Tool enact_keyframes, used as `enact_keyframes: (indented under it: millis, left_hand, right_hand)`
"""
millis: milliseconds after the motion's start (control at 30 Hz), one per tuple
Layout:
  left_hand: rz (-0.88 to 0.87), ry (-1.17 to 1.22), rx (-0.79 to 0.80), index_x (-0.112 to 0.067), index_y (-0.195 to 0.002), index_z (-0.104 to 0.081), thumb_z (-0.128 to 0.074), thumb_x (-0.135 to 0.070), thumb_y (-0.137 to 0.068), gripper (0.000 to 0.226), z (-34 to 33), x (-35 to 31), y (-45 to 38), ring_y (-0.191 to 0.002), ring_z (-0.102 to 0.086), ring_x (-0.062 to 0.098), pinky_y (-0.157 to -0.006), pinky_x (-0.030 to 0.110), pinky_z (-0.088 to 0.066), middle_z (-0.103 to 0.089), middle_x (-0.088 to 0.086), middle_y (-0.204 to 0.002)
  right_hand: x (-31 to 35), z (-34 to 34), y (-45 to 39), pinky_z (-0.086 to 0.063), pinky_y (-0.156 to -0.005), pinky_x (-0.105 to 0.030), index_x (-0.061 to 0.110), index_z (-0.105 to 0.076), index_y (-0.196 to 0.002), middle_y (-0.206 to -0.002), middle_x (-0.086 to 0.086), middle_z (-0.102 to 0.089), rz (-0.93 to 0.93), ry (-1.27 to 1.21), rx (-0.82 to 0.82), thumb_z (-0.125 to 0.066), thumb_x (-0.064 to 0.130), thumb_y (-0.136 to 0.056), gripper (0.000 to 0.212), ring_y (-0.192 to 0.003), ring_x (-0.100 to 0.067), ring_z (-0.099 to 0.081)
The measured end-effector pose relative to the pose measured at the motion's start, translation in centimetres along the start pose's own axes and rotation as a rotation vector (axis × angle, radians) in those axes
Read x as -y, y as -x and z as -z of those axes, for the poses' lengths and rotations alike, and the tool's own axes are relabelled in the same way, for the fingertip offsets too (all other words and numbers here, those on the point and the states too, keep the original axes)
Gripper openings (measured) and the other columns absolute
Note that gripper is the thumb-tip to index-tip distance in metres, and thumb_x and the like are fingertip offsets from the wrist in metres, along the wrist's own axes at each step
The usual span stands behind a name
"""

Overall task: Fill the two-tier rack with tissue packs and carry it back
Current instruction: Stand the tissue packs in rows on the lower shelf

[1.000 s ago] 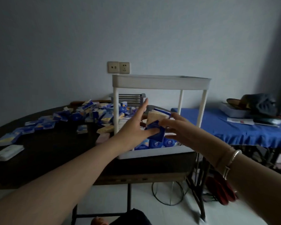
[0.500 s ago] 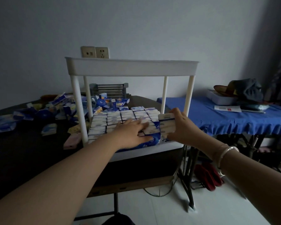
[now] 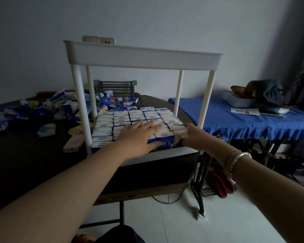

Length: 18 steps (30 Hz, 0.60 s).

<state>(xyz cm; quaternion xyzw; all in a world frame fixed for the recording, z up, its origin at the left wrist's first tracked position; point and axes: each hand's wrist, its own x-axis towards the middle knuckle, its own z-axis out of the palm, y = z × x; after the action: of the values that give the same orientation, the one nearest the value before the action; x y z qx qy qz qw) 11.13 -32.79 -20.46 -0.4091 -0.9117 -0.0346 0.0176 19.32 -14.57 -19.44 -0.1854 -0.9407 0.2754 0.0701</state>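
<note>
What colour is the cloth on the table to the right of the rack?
Blue, with a ruffled edge; the cloth shows in the head view, the only one.

My arms, bare to the elbow

A silver bangle (image 3: 239,157) rings my right wrist; no sleeves reach either forearm.

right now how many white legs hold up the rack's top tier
4: front-left leg, back-left leg, back-right leg, front-right leg. All four rise from the corners of the lower tier; none looks hidden.
</note>
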Motion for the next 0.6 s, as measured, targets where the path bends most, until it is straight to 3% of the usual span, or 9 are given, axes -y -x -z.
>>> enact_keyframes:
  millis: [100,367,500,600]
  left_hand:
    - [0.000,0.002,0.012,-0.047,-0.148,0.004,-0.024,-0.068,-0.091,0.067,0.1,0.0,0.0,-0.148,0.003,0.019,-0.117,0.049,-0.001,0.009,-0.014,-0.159]
    - [0.011,0.006,0.031,-0.044,-0.149,0.004,-0.028,-0.068,-0.091,0.071,0.4,-0.3,0.1,-0.148,0.004,0.020,-0.116,0.051,0.001,0.008,-0.013,-0.159]
    - [0.017,0.023,-0.033,-0.040,-0.150,0.006,-0.022,-0.068,-0.091,0.072,1.3,-0.7,0.9,-0.148,0.003,0.018,-0.118,0.051,0.001,0.008,-0.011,-0.160]
    - [0.006,0.148,-0.190,-0.032,-0.152,-0.011,-0.031,-0.054,-0.097,0.062,2.6,-0.1,2.8,-0.146,-0.013,0.018,-0.118,0.044,-0.015,-0.007,-0.009,-0.160]
  right_hand:
    - [-0.2,-0.6,0.1,-0.045,-0.085,-0.033,0.002,-0.031,-0.137,-0.121,-0.018,-0.053,0.014,0.033,-0.043,-0.055,0.011,-0.089,0.054,-0.101,-0.026,-0.052]
    - [0.0,-0.6,1.5,-0.045,-0.071,-0.028,0.003,-0.028,-0.135,-0.106,-0.011,-0.049,0.075,0.008,-0.077,-0.055,0.006,-0.088,0.054,-0.086,-0.017,-0.046]
    - [0.9,0.0,3.6,-0.036,-0.079,-0.022,0.010,-0.032,-0.134,-0.126,-0.008,-0.045,0.255,0.029,-0.192,-0.053,0.000,-0.083,0.056,-0.107,-0.022,-0.049]
    - [2.9,0.3,5.5,-0.035,-0.093,-0.022,0.018,-0.036,-0.136,-0.140,-0.003,-0.039,0.385,0.079,-0.283,-0.053,0.001,-0.086,0.056,-0.126,-0.020,-0.041]
